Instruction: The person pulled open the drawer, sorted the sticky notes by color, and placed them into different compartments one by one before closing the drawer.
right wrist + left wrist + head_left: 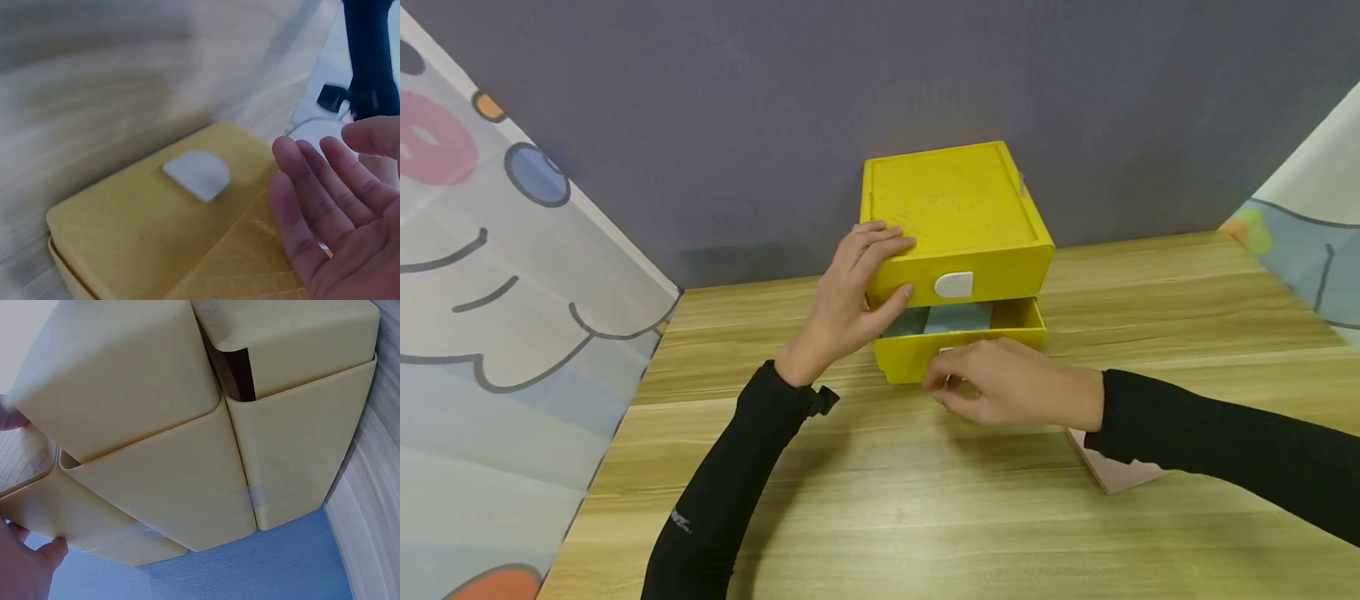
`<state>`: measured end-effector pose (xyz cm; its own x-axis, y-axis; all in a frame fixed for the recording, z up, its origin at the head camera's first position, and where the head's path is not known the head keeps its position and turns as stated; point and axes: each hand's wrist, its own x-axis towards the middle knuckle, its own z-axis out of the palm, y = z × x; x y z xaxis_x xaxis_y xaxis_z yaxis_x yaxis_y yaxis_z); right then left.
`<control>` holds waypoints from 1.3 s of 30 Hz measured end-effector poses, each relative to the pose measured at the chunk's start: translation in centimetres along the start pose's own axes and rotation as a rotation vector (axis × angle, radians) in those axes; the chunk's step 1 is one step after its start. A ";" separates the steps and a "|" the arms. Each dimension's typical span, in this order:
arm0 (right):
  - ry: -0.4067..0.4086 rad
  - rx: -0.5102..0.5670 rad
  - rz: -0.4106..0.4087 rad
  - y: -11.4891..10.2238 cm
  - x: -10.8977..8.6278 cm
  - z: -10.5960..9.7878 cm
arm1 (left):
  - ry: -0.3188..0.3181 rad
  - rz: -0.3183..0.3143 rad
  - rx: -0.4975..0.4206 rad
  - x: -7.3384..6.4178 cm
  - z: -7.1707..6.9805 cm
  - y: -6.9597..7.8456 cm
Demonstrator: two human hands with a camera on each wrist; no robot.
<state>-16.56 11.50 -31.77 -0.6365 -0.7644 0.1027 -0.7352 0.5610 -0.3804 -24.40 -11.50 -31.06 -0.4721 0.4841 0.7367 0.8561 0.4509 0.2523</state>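
A yellow two-drawer box [955, 200] stands against the back wall. My left hand [857, 292] grips its front left corner, fingers over the top and thumb on the front of the upper drawer. The lower drawer [910, 360] is pulled out, with a light blue flat thing [958, 317] inside. In front of that drawer is my right hand [1000, 383], which partly covers the drawer's white handle in the head view. The right wrist view shows this hand with loosely bent, parted fingers beside a white handle [201, 175], holding nothing.
A flat pale pink thing [1116, 471] lies on the wooden table [880, 517], partly hidden under my right sleeve. Behind the box rises a grey wall [775, 125]. Printed cloth panels [512, 333] line the left and right sides.
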 end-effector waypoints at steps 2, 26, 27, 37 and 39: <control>0.009 0.001 0.019 0.7 0.6 -0.2 | -0.003 0.000 0.002 0.0 0.0 0.1; 0.215 -0.304 -0.022 2.5 -1.2 1.6 | 0.025 0.025 -0.008 0.5 0.3 -0.1; 0.209 -0.301 -0.007 2.5 -1.4 1.7 | 0.025 0.024 -0.010 0.5 0.3 -0.1; 0.149 -0.226 -0.049 0.5 -3.6 2.4 | 0.022 0.004 -0.009 0.2 0.1 -0.1; 0.131 -0.220 -0.068 0.0 -4.2 2.3 | 0.027 0.005 -0.009 0.2 0.1 -0.2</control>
<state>-13.36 14.01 -34.30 -0.5981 -0.7632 0.2448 -0.8012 0.5764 -0.1606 -24.64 -11.39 -31.03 -0.4622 0.4661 0.7544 0.8604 0.4416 0.2543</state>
